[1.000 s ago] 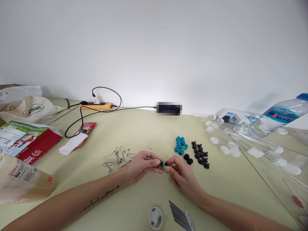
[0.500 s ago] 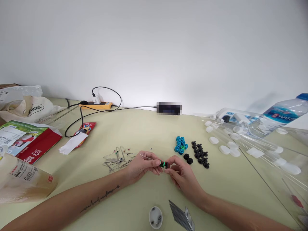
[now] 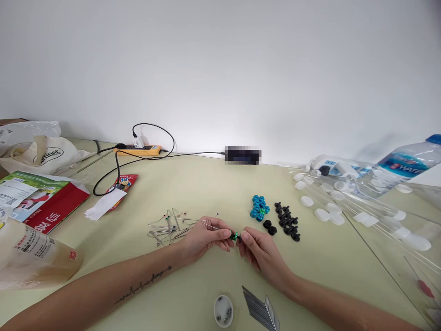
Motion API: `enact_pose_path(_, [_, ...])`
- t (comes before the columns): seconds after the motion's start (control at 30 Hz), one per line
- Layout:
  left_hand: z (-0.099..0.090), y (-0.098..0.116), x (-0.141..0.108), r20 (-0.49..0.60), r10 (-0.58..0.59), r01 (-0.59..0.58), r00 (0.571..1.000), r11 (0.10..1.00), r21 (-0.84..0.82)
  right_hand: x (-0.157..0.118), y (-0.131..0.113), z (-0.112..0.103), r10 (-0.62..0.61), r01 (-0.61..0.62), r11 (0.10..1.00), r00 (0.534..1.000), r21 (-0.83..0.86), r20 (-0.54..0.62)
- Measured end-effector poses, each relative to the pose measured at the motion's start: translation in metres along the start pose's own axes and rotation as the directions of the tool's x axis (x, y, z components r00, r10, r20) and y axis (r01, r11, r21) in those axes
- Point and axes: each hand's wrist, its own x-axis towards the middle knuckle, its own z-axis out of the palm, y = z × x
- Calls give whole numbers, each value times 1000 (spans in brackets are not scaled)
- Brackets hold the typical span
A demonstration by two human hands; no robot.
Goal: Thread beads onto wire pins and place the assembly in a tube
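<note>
My left hand (image 3: 208, 238) is closed on a small green-and-black knob-like part (image 3: 234, 236), gripped between thumb and fingers. A thin metal wire (image 3: 211, 225) sticks out to the left over that hand. From the other side, my right hand (image 3: 260, 248) pinches the part's black end, its thumb covering most of it. To the left lie loose metal wires with small coloured tips (image 3: 168, 228). Beyond my right hand is a cluster of blue knurled pieces (image 3: 255, 212) with a green one among them. Black stemmed discs (image 3: 286, 221) are grouped to their right.
A small white cup (image 3: 223, 312) with metal bits and a row of hex keys (image 3: 260, 309) lie in front. Clear tubes with white caps (image 3: 334, 218) and a water bottle (image 3: 403, 161) crowd the right. A drink cup (image 3: 41, 255), packages and a power strip (image 3: 138, 150) occupy the left.
My right hand has turned, its thumb rolling up over the black end and its fingers curling underneath. My left hand keeps its hold almost unmoved.
</note>
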Motion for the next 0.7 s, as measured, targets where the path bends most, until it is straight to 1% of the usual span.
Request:
enact_pose_path(0.17, [-1,0,1,-50,39,-41,998,997,-60,-1,0,1,-17,21,989,999,146,-31])
enact_pose_path(0.23, [-1,0,1,-59,39,-43,997,997,-67,-1,0,2,-25,31,984,999,174,-33])
enact_pose_path(0.33, [-2,-1,1,-71,39,-45,997,996,-76,-1,1,2,-29,34,983,999,181,-32])
enact_pose_path(0.53, [-3,-2,2,-88,50,-59,995,994,-96,0,2,2,-28,32,991,999,128,-30])
enact_pose_path(0.7, [-3,-2,2,-95,55,-64,994,993,-100,0,1,3,-40,53,983,996,177,-74])
